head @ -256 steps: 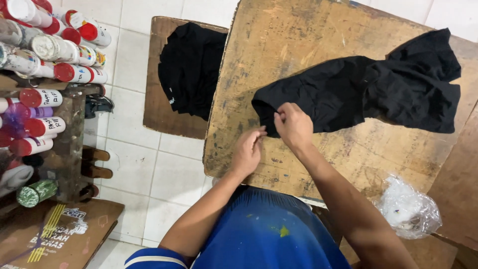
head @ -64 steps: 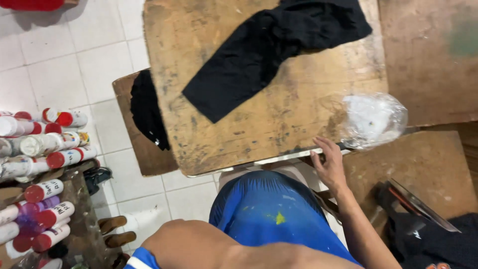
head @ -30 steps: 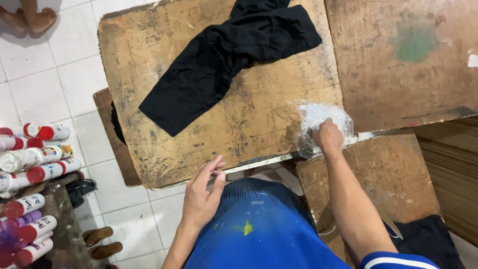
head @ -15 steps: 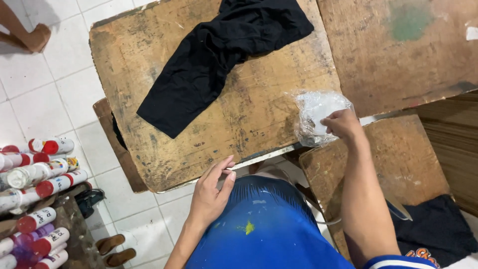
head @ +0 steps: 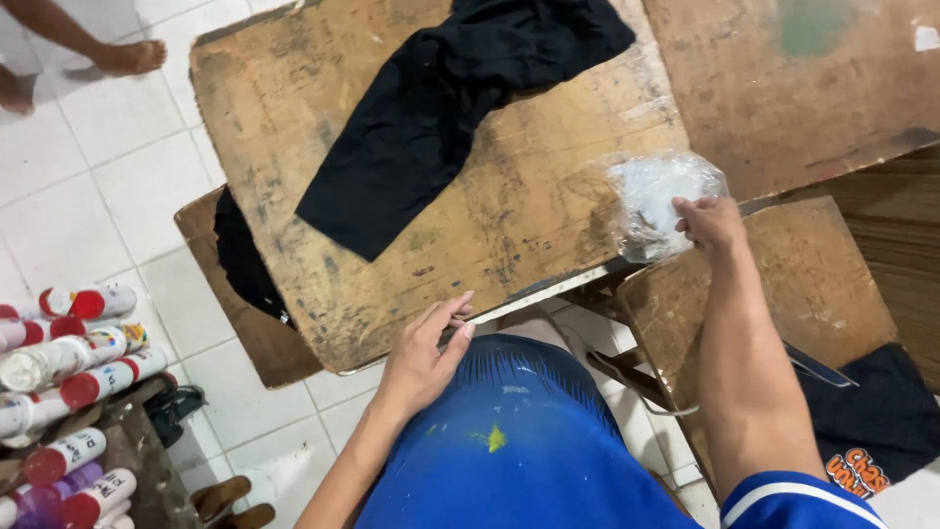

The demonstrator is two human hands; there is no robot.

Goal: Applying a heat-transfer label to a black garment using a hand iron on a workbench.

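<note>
Over at the right edge of the wooden board (head: pixel 294 147), the right hand (head: pixel 710 223) has lifted a bit since half a second ago and now pinches the clear plastic bag (head: pixel 656 201), arm stretched forward. That bag sits at the board's corner, slightly more raised than before. Left hand (head: pixel 426 353) stays put, fingers loosely extended and resting open on the near edge. Black cloth (head: pixel 441 118) hasn't moved, lying spread across the board.

Garment (head: pixel 450 118) on board (head: pixel 548 235), bag (head: pixel 656 201) right.
</note>
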